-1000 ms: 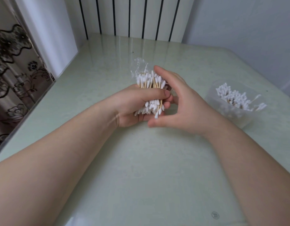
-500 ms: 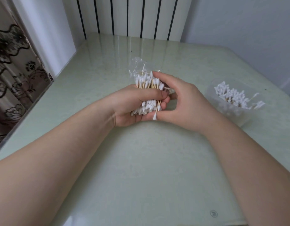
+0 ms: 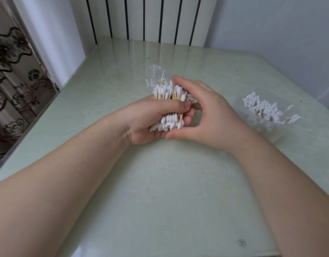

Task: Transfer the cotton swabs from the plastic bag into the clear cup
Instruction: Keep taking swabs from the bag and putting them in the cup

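My left hand [image 3: 150, 117] grips a thick bundle of cotton swabs [image 3: 169, 92] with wooden sticks and white tips, still inside a clear plastic bag [image 3: 154, 73] whose loose top sticks up behind them. My right hand [image 3: 211, 115] curls around the bundle from the right, forefinger over the upper tips and thumb under the lower tips. The clear cup [image 3: 267, 127] stands at the right of the table and holds several swabs [image 3: 261, 106] leaning upright.
A pale green glossy table [image 3: 160, 191] carries everything. Its left edge runs along a floral curtain [image 3: 13, 86]. A white panel with black stripes [image 3: 145, 17] and a grey wall close off the back and right.
My right forefinger has lowered onto the upper swab tips and the thumb has closed in under the lower tips. The left hand keeps its grip on the bundle.
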A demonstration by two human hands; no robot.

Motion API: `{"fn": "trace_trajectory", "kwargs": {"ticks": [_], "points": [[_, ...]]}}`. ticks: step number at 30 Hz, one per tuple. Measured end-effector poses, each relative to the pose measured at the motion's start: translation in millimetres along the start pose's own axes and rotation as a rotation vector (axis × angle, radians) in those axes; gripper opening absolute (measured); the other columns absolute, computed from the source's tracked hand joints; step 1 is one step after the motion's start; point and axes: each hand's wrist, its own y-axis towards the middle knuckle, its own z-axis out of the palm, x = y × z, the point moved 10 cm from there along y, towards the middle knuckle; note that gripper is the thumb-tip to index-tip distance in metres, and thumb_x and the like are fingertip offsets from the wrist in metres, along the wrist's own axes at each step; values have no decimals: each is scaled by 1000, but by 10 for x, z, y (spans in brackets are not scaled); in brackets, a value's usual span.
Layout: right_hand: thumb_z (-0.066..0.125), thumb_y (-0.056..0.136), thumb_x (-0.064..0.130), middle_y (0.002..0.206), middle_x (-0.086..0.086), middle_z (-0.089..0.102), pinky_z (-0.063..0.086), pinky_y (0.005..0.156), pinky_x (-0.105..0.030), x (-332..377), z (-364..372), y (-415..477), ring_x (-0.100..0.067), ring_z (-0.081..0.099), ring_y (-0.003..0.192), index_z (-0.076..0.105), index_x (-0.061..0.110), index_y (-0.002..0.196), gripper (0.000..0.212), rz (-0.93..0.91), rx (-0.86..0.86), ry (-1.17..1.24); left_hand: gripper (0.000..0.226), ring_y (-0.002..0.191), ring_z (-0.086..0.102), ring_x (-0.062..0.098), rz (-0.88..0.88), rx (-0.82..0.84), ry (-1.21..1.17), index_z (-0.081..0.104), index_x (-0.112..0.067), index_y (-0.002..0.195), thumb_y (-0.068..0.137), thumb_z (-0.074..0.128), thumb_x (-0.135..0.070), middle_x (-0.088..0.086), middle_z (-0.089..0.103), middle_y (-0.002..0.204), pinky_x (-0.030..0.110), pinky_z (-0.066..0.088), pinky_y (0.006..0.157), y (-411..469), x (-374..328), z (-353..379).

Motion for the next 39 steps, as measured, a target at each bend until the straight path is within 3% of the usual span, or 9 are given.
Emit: {"fn": "trace_trajectory", "kwargs": {"ticks": [3, 10, 13, 18, 21, 24, 26, 32, 39], "points": [[95, 56, 43, 126, 14, 55, 37, 88, -1, 35, 19, 16, 0, 57, 107, 47, 28, 146, 104, -21, -22, -31, 10, 73, 70, 11, 2, -19, -24, 71, -11, 87, 81, 66, -5, 5, 72, 83, 24, 59, 63, 5, 13, -28], [91, 58, 48, 135, 16, 57, 48, 103, -26, 4, 28, 3, 0, 60, 117, 46, 30, 147, 101, 14, -1, 89, 11, 72, 68, 9, 46, -31, 20, 68, -11, 91, 86, 66, -1, 0, 70, 82, 24, 57, 70, -9, -37, -31], [88, 60, 51, 129, 18, 59, 49, 103, -29, 1, -46, 6, 2, 57, 120, 51, 28, 145, 96, 10, -81, 76, 16, 73, 68, 8, 50, -60, 41, 71, -15, 89, 92, 63, 0, -1, 71, 83, 23, 58, 68, -22, -54, -58], [86, 63, 52, 151, 12, 39, 53, 98, -29, -18, 12, 20, -3, 47, 133, 34, 25, 154, 108, -8, -88, 132, 7, 74, 66, 15, 119, -221, -96, 66, -12, 98, 95, 61, -8, 3, 67, 76, 26, 55, 64, -36, -155, -253], [84, 71, 46, 129, 16, 60, 50, 86, -21, -68, 16, 23, 1, 57, 115, 45, 29, 148, 88, 12, -87, 21, 5, 64, 66, 10, 247, -487, -119, 63, -18, 100, 95, 65, -16, -4, 66, 68, 26, 56, 62, -96, -281, -621], [80, 80, 32, 90, 13, 72, 40, 75, -10, -31, 41, 33, 2, 60, 85, 74, 25, 112, 33, -42, -115, -116, 12, 60, 65, 7, 327, -637, -167, 63, -18, 98, 91, 73, -18, -5, 64, 70, 26, 56, 65, -175, -350, -868], [77, 82, 27, 79, 11, 69, 46, 74, -17, -39, 142, 55, -3, 62, 75, 78, 23, 98, 16, -31, -70, -166, 16, 64, 65, 9, 355, -668, -187, 63, -18, 98, 89, 76, -18, -4, 63, 74, 27, 57, 68, -190, -360, -945], [69, 86, 50, 79, 4, 63, 50, 81, -34, -82, 327, 92, -17, 57, 81, 78, 25, 93, 28, 13, 21, -410, 12, 77, 72, 13, 397, -665, -255, 62, -12, 100, 92, 72, -12, 0, 68, 77, 31, 60, 72, -177, -369, -977], [64, 86, 33, 65, 3, 66, 54, 73, -34, -161, 245, 103, -22, 61, 74, 75, 22, 74, 20, 138, -11, -467, 11, 74, 70, 14, 382, -638, -201, 61, -12, 97, 92, 70, -8, 1, 65, 78, 34, 62, 76, -173, -371, -905]]}}
